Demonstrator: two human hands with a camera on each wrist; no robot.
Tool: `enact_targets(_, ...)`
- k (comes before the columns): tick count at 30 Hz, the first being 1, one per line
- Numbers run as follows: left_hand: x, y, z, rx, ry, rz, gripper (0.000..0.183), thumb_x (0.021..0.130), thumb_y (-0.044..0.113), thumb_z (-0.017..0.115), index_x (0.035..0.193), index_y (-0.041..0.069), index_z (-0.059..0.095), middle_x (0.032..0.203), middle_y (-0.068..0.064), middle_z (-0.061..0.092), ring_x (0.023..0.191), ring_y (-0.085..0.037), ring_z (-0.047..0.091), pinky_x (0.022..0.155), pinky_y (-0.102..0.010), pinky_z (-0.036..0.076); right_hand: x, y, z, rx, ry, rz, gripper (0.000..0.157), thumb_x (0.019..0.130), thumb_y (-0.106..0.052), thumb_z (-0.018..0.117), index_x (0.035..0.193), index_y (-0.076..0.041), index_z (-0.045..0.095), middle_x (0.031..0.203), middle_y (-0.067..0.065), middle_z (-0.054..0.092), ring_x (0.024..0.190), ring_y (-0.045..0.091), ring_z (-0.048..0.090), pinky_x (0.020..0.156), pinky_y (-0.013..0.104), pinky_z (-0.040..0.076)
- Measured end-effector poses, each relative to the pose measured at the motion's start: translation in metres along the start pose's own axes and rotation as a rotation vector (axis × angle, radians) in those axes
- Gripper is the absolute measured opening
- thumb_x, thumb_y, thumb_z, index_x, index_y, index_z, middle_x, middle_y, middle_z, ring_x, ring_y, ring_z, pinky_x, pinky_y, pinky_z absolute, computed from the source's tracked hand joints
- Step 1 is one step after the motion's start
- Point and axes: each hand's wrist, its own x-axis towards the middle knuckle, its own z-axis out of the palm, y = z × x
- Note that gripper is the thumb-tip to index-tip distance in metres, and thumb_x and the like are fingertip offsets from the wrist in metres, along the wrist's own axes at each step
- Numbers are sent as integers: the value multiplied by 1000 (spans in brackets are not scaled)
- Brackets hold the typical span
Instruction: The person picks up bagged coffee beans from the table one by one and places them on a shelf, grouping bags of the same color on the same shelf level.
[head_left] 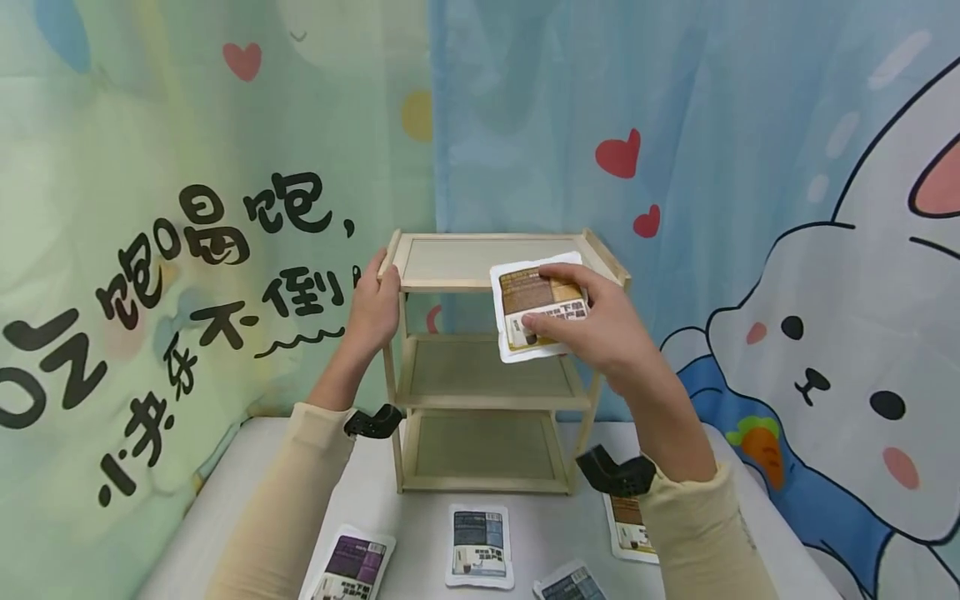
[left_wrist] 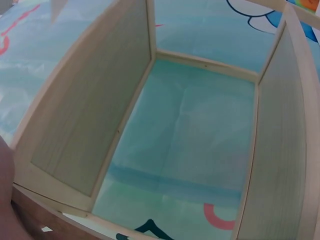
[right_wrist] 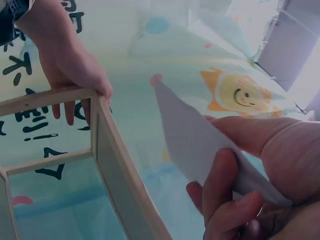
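A three-tier wooden shelf rack stands upright at mid-table in the head view. My left hand grips the left corner of its top tier; the right wrist view shows that hand with its fingers over the frame. Between thumb and fingers, my right hand pinches a flat white-edged pouch with a brown and yellow label. The pouch is held up in front of the top tier's right part. From the right wrist, the plain white back of the pouch shows. The rack's panels fill much of the left wrist view.
On the white table before the rack lie more pouches: a purple one, a blue one, another blue one cut by the frame edge, and a brown one partly behind my right sleeve. Printed curtains hang behind.
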Motion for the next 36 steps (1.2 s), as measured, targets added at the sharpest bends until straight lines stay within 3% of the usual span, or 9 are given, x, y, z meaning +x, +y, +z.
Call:
enact_targets(4, 0, 1, -1, -13, -5, 4, 57, 104, 31, 26, 154, 4, 21, 151, -20, 33, 136, -29, 34, 106, -50, 31, 24, -10, 3, 0, -12, 4, 64, 87, -19, 73, 145, -15, 46, 122, 15, 47, 92, 24, 55, 65, 26, 50)
enact_targets(11, 0, 2, -1, -23, 5, 9, 57, 104, 30, 26, 154, 3, 21, 151, -21, 33, 137, -30, 33, 107, -48, 31, 53, -14, 4, 24, 3, 26, 62, 88, -24, 73, 144, -18, 47, 118, 11, 49, 71, 19, 49, 51, 27, 36)
enact_targets(27, -1, 2, 2, -12, 19, 2, 57, 104, 30, 27, 154, 2, 22, 150, -21, 34, 134, -29, 36, 106, -49, 32, 97, -26, 40, 201, -36, 73, 60, 85, -12, 75, 139, -12, 50, 121, 12, 53, 87, 23, 60, 76, 34, 51)
enact_targets(32, 0, 2, 4, -9, 13, -5, 58, 104, 30, 28, 154, 1, 21, 152, -20, 31, 136, -26, 34, 109, -45, 30, 107, -32, 51, 163, -55, 86, 61, 85, -13, 76, 140, -11, 49, 121, 12, 53, 87, 29, 62, 73, 35, 49)
enact_targets(36, -1, 1, 2, -12, 25, -8, 58, 104, 30, 28, 154, 1, 21, 153, -20, 30, 137, -25, 32, 109, -44, 29, 115, -34, 60, 163, -75, 87, 59, 85, -12, 74, 139, -10, 50, 123, 12, 53, 83, 24, 61, 69, 32, 49)
